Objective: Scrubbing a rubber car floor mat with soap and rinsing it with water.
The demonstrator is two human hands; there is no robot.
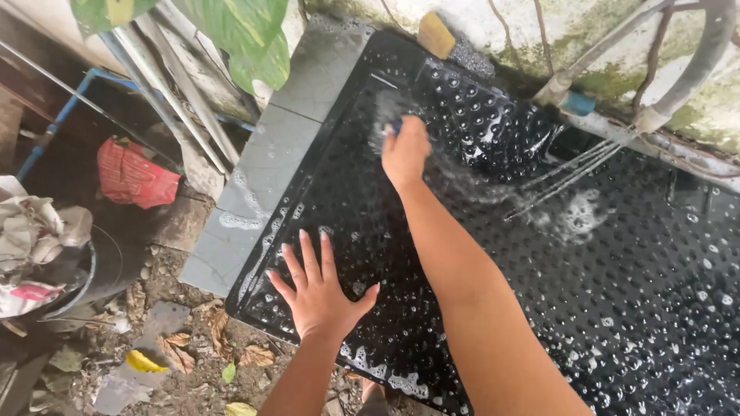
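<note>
A large black rubber mat [617, 293] with raised studs lies wet and soapy across a grey concrete slab [262, 177]. My left hand [317, 289] rests flat on the mat's near left corner, fingers spread. My right hand [404, 150] is reached out to the far part of the mat, closed around a small blue scrubber [395, 125] that is mostly hidden under the fingers. Foam streaks [574, 216] trail to the right of that hand.
A yellow sponge [435, 35] sits at the mat's far edge by a mossy wall. Grey hoses and pipes [678, 92] run along the upper right. A red cloth [132, 177], a basin of laundry [35, 254] and dry leaves [181, 350] lie on the left.
</note>
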